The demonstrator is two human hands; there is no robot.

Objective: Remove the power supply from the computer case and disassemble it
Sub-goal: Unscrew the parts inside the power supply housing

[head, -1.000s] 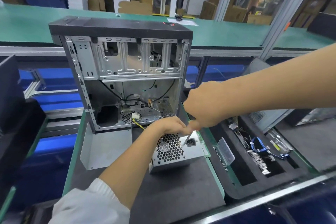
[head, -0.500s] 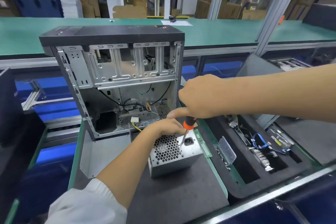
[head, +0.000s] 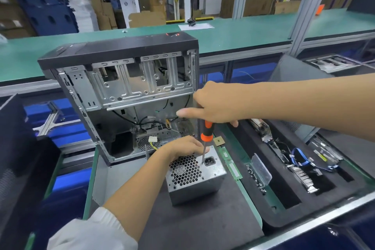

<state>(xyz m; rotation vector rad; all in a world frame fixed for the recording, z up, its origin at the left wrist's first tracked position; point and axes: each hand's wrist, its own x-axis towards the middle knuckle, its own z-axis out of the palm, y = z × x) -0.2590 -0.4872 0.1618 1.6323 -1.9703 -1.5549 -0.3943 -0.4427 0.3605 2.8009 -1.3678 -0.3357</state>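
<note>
Case (head: 121,95), one unit, stands open-sided at rear left of the dark mat (head: 203,219); its interior holds black cables and one white connector (head: 153,139) on yellow leads. Power supply (head: 195,176), one unit, sits outside the case on the mat just in front of it, fan grille and socket face up. Left hand (head: 182,146) rests on the far top edge of the power supply, fingers curled over that edge and gripping it. Right hand (head: 213,107) clenches the top of one orange-and-black screwdriver (head: 206,138), index finger extended leftward; the shaft stands nearly upright with its tip on the power supply's top face, just beside the socket. One green memory stick (head: 231,165) lies beside the power supply. Foam tray (head: 284,205) at right has several compartments: the near-left one holds small dark screws beside a clear plastic lid (head: 260,169); others hold circuit boards and one blue cable (head: 300,158).

Compared with half a second ago, the right hand has risen, exposing more of the screwdriver handle; the left hand's grip is unchanged.
</note>
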